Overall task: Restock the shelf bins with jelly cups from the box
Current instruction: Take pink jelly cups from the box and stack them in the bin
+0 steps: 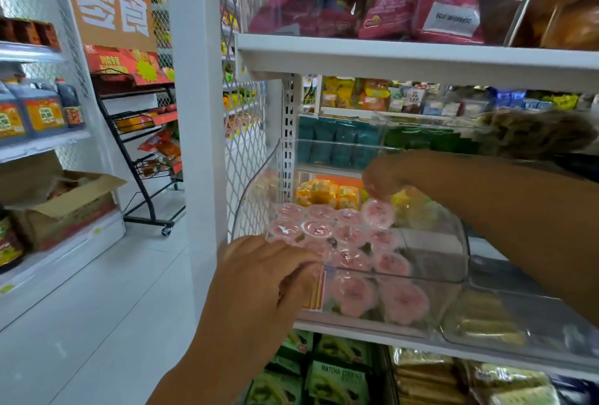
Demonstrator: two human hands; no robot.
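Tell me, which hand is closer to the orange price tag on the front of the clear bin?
The left hand. Its fingers sit right beside the price tag at the clear bin front. The right hand is higher up, over the bin's back, holding a pink jelly cup.

The right hand (385,177) hides the top rim of the pink jelly cup (377,214) it pinches, and its forearm runs out past the right edge. The left hand (259,278) covers the near left corner of the clear bin (453,242) and most of a price label (316,291) there. Far packets behind the shelf are too blurred to read.
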